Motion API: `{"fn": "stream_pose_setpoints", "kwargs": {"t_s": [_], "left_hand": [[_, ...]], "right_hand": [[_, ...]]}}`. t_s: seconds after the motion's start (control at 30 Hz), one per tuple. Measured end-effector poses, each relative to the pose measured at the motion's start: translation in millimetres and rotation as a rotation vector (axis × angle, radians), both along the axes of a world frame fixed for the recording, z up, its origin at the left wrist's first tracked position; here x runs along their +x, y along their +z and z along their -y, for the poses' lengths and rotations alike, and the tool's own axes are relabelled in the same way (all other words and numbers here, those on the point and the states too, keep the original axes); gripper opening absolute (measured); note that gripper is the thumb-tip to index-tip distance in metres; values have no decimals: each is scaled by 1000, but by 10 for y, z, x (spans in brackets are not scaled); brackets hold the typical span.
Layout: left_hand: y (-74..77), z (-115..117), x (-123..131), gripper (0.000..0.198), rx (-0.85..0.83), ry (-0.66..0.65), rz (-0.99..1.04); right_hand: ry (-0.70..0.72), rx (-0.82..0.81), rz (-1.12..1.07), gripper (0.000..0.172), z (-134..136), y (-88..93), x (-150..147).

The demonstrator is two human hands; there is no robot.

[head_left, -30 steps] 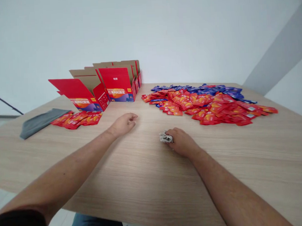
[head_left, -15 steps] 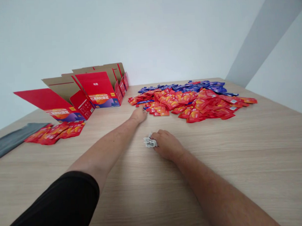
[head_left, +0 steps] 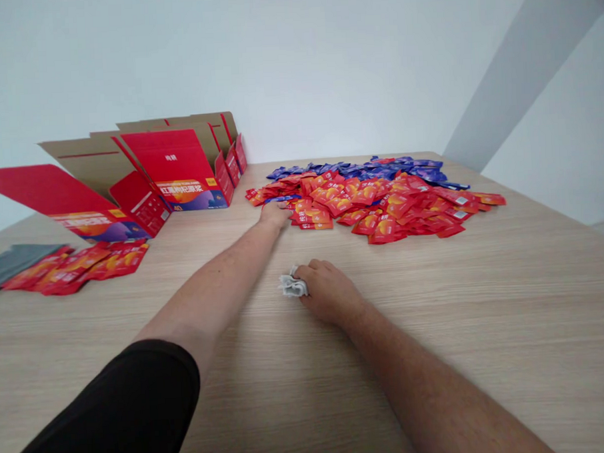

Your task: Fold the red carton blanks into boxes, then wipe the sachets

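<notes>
My left hand reaches to the left front edge of a heap of red-orange sachets, touching it beside a blue sachet. Its fingers are mostly hidden and blurred, so their grip is unclear. Nearer to me, my right hand rests low over the wooden table with its fingers closed round a bunched greyish-white cloth. The folded end of that cloth sticks out to the left of the thumb.
Several open red cartons with raised flaps stand at the back left. In front of them lie more red sachets beside a grey cloth strip. Blue-purple sachets are heaped behind the red ones, near the white wall.
The view has shifted, so the cartons and left sachets sit further left. My left hand stays at the heap's edge, its fingertips now less visible. My right hand still holds the cloth.
</notes>
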State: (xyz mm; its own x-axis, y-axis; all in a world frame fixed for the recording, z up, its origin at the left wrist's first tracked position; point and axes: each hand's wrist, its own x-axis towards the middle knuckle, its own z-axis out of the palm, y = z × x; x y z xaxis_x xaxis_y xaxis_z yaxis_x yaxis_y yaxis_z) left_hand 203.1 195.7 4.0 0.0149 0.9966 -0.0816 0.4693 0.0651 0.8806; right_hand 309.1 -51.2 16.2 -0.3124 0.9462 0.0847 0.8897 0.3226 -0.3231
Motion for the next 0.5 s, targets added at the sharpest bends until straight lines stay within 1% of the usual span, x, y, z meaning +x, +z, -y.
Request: {"fn": "stream_pose_setpoints", "kwargs": {"t_s": [0.1, 0.17, 0.23, 0.27, 0.37, 0.43, 0.5], "left_hand": [[102, 197, -57, 41, -70, -30, 165], [184, 390, -191, 29, -74, -31, 265], [264, 621, -386, 13, -52, -19, 356], [302, 747, -497, 7, -35, -12, 397], [413, 1132, -839, 10, 22, -5, 488], [487, 1377, -1047, 11, 63, -11, 516], [560, 1601, -1224, 13, 104, -20, 524]], "right_hand": [[-2, -5, 15, 28, 0, -2, -1], [11, 1, 17, 27, 9, -1, 1], [35, 16, 9, 26, 23, -1, 0], [50, 19, 0, 26, 31, -2, -3], [126, 19, -73, 25, 57, -9, -28], [188, 27, -184, 24, 74, -21, -56], [215, 55, -321, 24, 95, -38, -83]]}}
